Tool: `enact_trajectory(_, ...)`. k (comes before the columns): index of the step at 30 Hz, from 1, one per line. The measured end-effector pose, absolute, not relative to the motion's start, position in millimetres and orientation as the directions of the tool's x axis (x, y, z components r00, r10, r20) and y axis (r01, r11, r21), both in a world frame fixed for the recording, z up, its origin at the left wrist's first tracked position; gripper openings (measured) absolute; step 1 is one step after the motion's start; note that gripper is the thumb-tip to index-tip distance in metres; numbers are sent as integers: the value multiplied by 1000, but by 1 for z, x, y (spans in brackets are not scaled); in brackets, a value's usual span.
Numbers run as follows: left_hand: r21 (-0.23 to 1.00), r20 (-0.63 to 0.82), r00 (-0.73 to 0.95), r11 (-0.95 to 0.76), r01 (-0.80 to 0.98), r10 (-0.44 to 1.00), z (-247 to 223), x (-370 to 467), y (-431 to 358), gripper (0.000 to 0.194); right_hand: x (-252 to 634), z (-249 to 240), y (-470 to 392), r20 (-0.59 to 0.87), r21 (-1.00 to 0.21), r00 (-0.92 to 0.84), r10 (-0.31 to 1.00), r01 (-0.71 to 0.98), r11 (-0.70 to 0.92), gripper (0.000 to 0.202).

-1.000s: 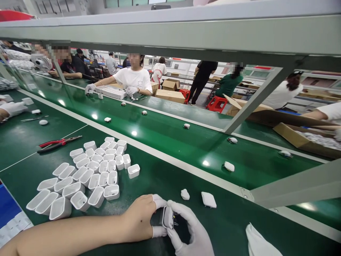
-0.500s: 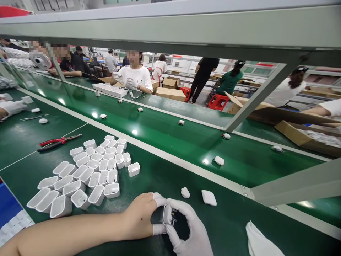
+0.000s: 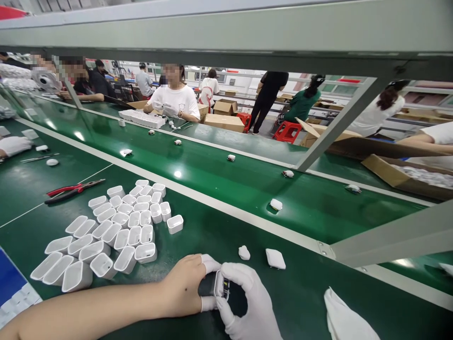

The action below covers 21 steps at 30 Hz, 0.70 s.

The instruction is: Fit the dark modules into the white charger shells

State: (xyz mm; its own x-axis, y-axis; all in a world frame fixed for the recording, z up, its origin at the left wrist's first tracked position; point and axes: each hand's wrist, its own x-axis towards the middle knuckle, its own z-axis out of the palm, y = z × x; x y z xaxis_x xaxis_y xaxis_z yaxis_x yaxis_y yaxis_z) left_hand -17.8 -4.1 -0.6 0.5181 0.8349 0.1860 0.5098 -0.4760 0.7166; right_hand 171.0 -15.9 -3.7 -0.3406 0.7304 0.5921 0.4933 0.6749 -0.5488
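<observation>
Low in the middle, both my hands hold a small white plastic case (image 3: pixel 218 284) with dark and yellowish parts showing at its right side. My left hand (image 3: pixel 187 285), bare except for white finger covers, pinches the case from the left between thumb and finger. The white-gloved right hand (image 3: pixel 253 302) presses on it from the right with thumb and fingertips. My fingers hide part of the case. Left of my hands stand several open white plastic housings (image 3: pixel 145 253) in a cluster. Just beyond my right hand lie a crumpled white lump (image 3: pixel 244 252) and a white rounded-square piece (image 3: pixel 275 259).
Red-and-black pliers (image 3: pixel 75 191) lie at the left. Behind a pale rail, the green conveyor belt (image 3: pixel 219 179) carries several small white pieces. A slanted metal post (image 3: pixel 392 233) stands at the right, near a white cloth-like item (image 3: pixel 348 316). Co-workers sit across the belt; another's gloved hand (image 3: pixel 16 145) is far left.
Thin wires that stuck out of the case's right side no longer show there; my hands keep their grip. The pieces on the belt have moved left. The view has shifted slightly.
</observation>
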Motion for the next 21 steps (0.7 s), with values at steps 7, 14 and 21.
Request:
enact_trajectory(7,714,165,515,-462,526,841,0,-18,-3,36,170,-1,-18,590,-546,-313,744,523,654,32)
enact_trajectory(14,736,160,553,-472,485,818,-1,-21,-2,36,177,4,-22,553,-555,-294,780,568,608,32)
enact_trajectory(21,704,134,550,-469,533,825,0,-20,-4,39,175,0,-18,511,-578,-325,796,556,597,27)
